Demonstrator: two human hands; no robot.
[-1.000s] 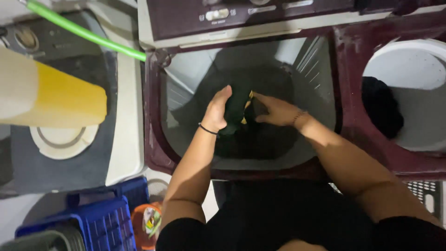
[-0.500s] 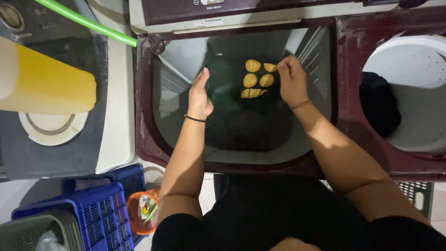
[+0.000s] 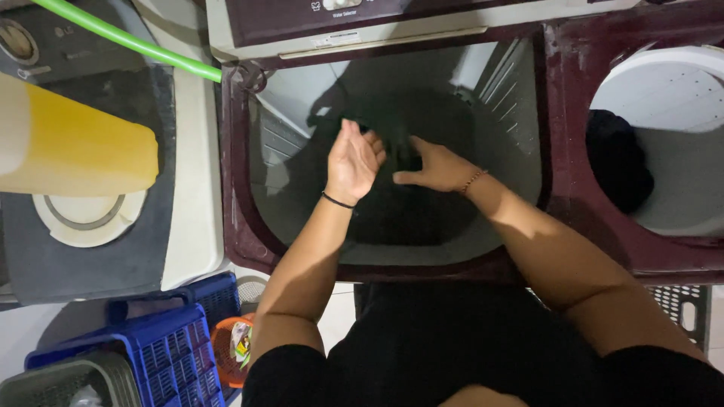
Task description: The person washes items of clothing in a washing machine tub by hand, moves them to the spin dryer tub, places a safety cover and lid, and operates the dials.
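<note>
Both my hands are down inside the open wash tub (image 3: 513,136) of a maroon twin-tub washing machine. A dark garment (image 3: 400,203) lies in the tub, hard to tell apart from the shadow. My left hand (image 3: 353,160) is held upright with its palm turned right and its fingers apart, the fingertips at the edge of the cloth. My right hand (image 3: 436,167) reaches left, and a fold of the dark garment sits between its thumb and fingers. A thin black band is on my left wrist and a bead bracelet on my right.
The white spin tub (image 3: 679,83) at right holds another dark cloth (image 3: 615,162). A green hose (image 3: 128,39) runs to the tub's left corner. A yellow cylinder (image 3: 75,151) lies over a second machine at left. Blue baskets (image 3: 170,343) and an orange container (image 3: 234,343) stand below.
The garment, held up with its yellow print showing half a second ago, has dropped into the tub and the print is gone from sight. Both hands have come closer together.
</note>
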